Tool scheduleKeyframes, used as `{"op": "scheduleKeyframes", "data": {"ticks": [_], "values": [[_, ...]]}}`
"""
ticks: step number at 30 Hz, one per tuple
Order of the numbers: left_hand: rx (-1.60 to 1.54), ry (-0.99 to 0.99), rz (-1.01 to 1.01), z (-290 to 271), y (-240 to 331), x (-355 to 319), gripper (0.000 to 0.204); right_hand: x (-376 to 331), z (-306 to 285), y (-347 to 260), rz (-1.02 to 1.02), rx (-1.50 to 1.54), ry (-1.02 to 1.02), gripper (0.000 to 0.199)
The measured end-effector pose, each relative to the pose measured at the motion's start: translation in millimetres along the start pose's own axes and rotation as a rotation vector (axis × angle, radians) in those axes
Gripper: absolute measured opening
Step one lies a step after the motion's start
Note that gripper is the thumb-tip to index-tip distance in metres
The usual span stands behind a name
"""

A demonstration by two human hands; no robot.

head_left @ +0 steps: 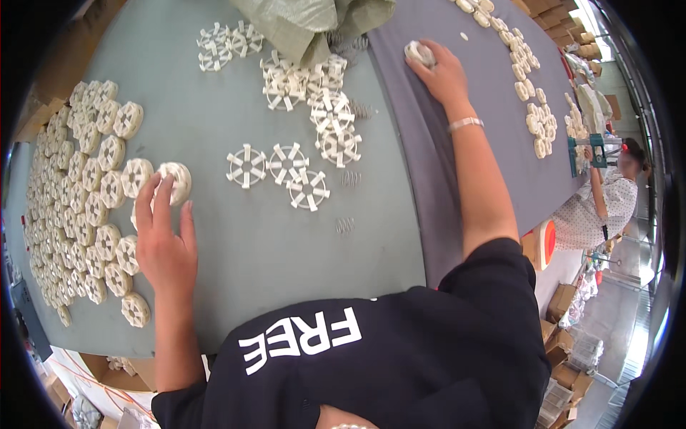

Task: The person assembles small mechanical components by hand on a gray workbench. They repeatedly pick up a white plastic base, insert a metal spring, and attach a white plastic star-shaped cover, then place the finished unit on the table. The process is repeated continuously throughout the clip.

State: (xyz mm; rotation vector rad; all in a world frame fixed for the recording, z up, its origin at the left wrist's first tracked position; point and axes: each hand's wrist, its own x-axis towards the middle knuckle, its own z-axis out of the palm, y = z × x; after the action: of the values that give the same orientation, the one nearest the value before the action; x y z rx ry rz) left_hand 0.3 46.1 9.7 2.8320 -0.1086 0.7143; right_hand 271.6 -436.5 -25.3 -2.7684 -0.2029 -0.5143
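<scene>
My right hand [444,75], over the grey-purple cloth on the right, is closed around a cream round plastic piece [416,53], which the fingers partly cover. On the left, my left hand [168,247] reaches out with fingers stretched and thumb apart. Its fingertips touch the top of a cream slotted plastic disc [181,182] at the edge of a large spread of similar discs [91,175]. Between my hands lie white spoked rings [287,163], some single and some heaped farther back. Small metal coil springs [351,179] lie just right of the rings.
An olive woven sack [314,21] lies at the table's far side. Oval cream pieces [541,121] form rows on the cloth [493,136]. At far right a person [600,200] works by a green clamp-like fixture [597,151]. Cardboard boxes [561,300] stand beyond the right side.
</scene>
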Motion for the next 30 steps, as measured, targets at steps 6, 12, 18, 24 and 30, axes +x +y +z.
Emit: {"op": "scheduleKeyframes", "data": {"ticks": [6, 12, 18, 24, 30], "values": [[-0.659, -0.516, -0.165, -26, 57, -41, 0.047, -208, -98, -82, -0.118, 0.221, -0.16, 0.061], [-0.731, -0.612, 0.051, -20, 93, -55, 0.075, -282, -97, -205, -0.326, 0.455, -0.303, 0.055], [-0.715, -0.606, 0.032, -10, 90, -65, 0.08, -203, -84, -178, -0.225, 0.468, -0.135, 0.025], [-0.82, -0.587, -0.124, -14, 87, -68, 0.077, -200, -67, -168, -0.193, 0.482, -0.245, 0.016], [-0.859, -0.549, -0.147, -15, 84, -72, 0.077, -245, -98, -205, -0.382, 0.708, -0.282, 0.019]]}}
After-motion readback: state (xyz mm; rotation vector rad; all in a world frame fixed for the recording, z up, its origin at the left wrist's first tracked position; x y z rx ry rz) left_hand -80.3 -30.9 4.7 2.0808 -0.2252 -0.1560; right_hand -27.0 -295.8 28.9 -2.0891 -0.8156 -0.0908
